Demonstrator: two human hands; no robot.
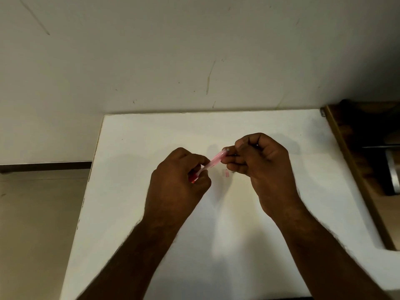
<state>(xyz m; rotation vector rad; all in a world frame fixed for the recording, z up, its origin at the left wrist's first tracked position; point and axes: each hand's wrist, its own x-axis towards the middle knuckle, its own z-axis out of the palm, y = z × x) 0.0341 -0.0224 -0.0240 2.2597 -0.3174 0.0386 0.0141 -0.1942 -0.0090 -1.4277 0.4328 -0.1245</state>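
Note:
A thin pink, see-through pen point(213, 161) slants between both hands above the white table point(134, 191). My left hand point(179, 180) grips its lower red end with curled fingers. Around the pen's upper end my right hand point(259, 167) closes, fingertips pinching near the pale tip. A dark thin part shows inside the right fist; what it is cannot be told. A tiny pink piece point(226, 174) lies on the table just below the right fingers.
The table stands against a scuffed pale wall point(194, 50). Its left edge drops to a beige floor point(39, 213). A brown wooden ledge point(355, 174) with a metal cylinder point(392, 176) borders the right side.

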